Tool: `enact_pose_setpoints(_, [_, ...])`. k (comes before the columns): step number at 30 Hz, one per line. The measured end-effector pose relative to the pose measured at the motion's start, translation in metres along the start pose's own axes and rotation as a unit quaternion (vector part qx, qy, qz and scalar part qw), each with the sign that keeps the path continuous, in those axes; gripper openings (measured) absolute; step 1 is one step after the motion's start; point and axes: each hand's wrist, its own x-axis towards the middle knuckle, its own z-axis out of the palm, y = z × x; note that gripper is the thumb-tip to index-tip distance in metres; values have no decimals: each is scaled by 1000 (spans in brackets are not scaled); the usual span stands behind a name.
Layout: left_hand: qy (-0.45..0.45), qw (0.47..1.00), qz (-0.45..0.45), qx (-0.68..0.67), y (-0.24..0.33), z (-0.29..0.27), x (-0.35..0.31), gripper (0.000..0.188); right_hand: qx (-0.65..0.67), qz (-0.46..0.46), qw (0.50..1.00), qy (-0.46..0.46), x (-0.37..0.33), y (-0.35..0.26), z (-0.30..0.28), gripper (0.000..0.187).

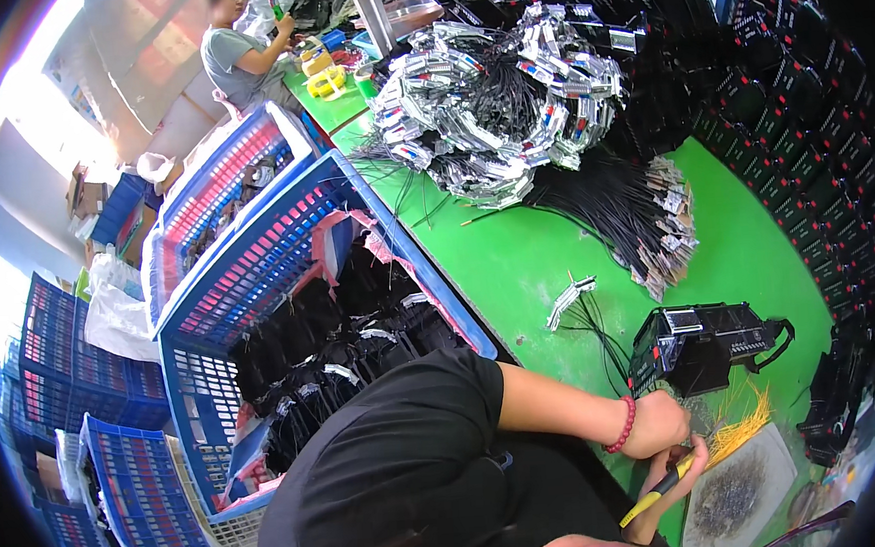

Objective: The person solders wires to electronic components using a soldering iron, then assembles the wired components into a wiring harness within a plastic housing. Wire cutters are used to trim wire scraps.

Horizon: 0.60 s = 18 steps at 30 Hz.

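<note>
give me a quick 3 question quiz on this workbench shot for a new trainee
1. True or false: the left hand, with a red bead bracelet on its wrist, rests at the black power-supply unit on the green table.
2. What does the right hand grip? A) a yellow-handled tool B) a roll of tape C) a blue crate
3. Fill in: the blue crate left of the table holds ____ coloured units.

Key
1. True.
2. A, the yellow-handled tool, held over a tray of small metal bits.
3. Black.
</note>
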Motion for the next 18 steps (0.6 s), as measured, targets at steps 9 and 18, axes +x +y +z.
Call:
enact_pose_setpoints(9, [59,998,7,7,-3,0,-1,14,-6,-25,1000,4,5,3,1,45])
enact_pose_setpoints(18, [55,998,-6,16,-3,1,-1,14,-11,-19,1000,-22,7,5,-4,47])
